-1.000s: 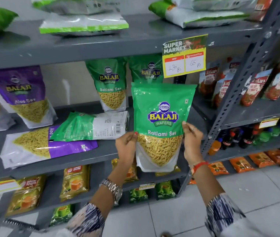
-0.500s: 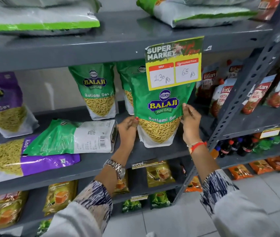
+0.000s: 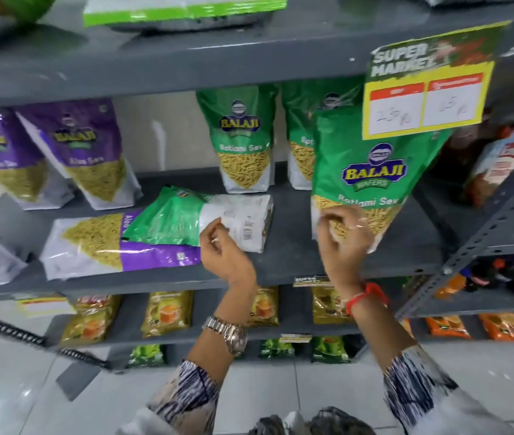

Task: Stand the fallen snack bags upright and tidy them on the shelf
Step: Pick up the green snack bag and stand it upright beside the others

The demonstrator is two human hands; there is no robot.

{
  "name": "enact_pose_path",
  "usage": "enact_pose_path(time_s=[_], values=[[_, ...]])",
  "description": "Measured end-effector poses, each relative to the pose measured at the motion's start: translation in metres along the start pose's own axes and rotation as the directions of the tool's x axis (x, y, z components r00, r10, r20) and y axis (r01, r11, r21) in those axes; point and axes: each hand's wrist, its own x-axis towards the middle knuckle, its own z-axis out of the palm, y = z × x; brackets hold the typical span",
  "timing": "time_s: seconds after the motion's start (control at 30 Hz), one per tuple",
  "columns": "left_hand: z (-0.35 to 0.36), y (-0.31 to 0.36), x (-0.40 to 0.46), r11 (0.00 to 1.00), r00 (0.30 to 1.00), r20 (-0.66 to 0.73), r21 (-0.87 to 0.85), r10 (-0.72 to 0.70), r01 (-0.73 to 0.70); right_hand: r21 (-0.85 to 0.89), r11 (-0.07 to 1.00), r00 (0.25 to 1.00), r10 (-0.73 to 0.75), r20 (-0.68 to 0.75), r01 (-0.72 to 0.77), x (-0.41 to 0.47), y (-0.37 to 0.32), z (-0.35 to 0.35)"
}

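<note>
Grey metal shelf [image 3: 296,262], store aisle. Left of the price card [image 3: 425,89]: a fallen green bag [image 3: 186,221] lies across a purple bag [image 3: 99,243]; the left hand [image 3: 227,262] pinches its end. Below the card, the right hand [image 3: 343,243] steadies the upright bag [image 3: 365,183] with loose fingers. Risk: letting go early could topple it.

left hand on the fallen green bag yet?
Touching. In the head view the left hand has its fingers lying on the white end of the fallen green bag, with no gap showing.
</note>
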Motion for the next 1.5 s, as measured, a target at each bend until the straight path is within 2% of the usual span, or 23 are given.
enact_pose_path(time_s=[0.07, 0.13, 0.23, 0.3, 0.4, 0.5, 0.6, 0.7, 0.83, 0.87, 0.93, 1.13, 1.3, 1.5], values=[[-0.016, -0.008, 0.021, 0.983, 0.986, -0.079, 0.100, -0.145, 0.153, -0.041, 0.998, 0.961, -0.026, 0.277, 0.039, 0.002, -0.012, 0.037], [-0.027, -0.018, 0.037, 0.924, 0.942, -0.049, 0.187, -0.331, 0.334, -0.107, 0.994, 0.867, 0.054, 0.495, -0.001, 0.010, -0.019, 0.077], [-0.033, -0.020, 0.054, 0.792, 0.813, 0.047, 0.268, -0.580, 0.549, -0.244, 0.969, 0.737, 0.191, 0.648, -0.037, 0.028, -0.018, 0.133], [-0.029, -0.014, 0.062, 0.757, 0.750, 0.139, 0.240, -0.647, 0.608, -0.346, 0.936, 0.656, 0.305, 0.690, -0.072, 0.043, -0.015, 0.159], [-0.024, -0.003, 0.071, 0.735, 0.716, 0.166, 0.177, -0.678, 0.655, -0.481, 0.872, 0.498, 0.459, 0.736, -0.092, 0.057, 0.000, 0.186], [-0.021, -0.002, 0.076, 0.726, 0.719, 0.098, 0.087, -0.688, 0.682, -0.568, 0.817, 0.295, 0.570, 0.767, -0.099, 0.061, 0.019, 0.199], [-0.022, -0.001, 0.074, 0.736, 0.736, 0.035, 0.092, -0.676, 0.671, -0.611, 0.784, 0.135, 0.621, 0.772, -0.108, 0.059, 0.063, 0.218], [-0.032, -0.001, 0.074, 0.751, 0.765, -0.056, 0.154, -0.642, 0.642, -0.640, 0.711, 0.044, 0.678, 0.734, -0.291, 0.054, 0.083, 0.210], [-0.051, 0.002, 0.071, 0.819, 0.841, -0.070, 0.200, -0.536, 0.538, -0.565, 0.570, -0.010, 0.699, 0.715, -0.596, 0.041, 0.028, 0.162], [-0.056, 0.004, 0.070, 0.836, 0.861, -0.056, 0.212, -0.506, 0.506, -0.527, 0.557, -0.008, 0.682, 0.731, -0.642, 0.038, 0.019, 0.155], [-0.066, 0.011, 0.066, 0.867, 0.887, -0.016, 0.206, -0.461, 0.454, -0.447, 0.530, 0.045, 0.679, 0.732, -0.720, 0.031, 0.002, 0.144], [-0.095, 0.032, 0.064, 0.906, 0.893, 0.160, 0.121, -0.422, 0.406, -0.074, 0.399, 0.236, 0.671, 0.703, -0.914, -0.001, -0.033, 0.106], [-0.122, 0.048, 0.065, 0.931, 0.906, 0.214, 0.067, -0.365, 0.359, 0.142, 0.347, 0.357, 0.704, 0.614, -0.927, -0.040, -0.067, 0.067], [-0.133, 0.071, 0.069, 0.899, 0.875, 0.209, 0.098, -0.437, 0.426, 0.303, 0.358, 0.463, 0.763, 0.450, -0.883, -0.077, -0.090, 0.048]])
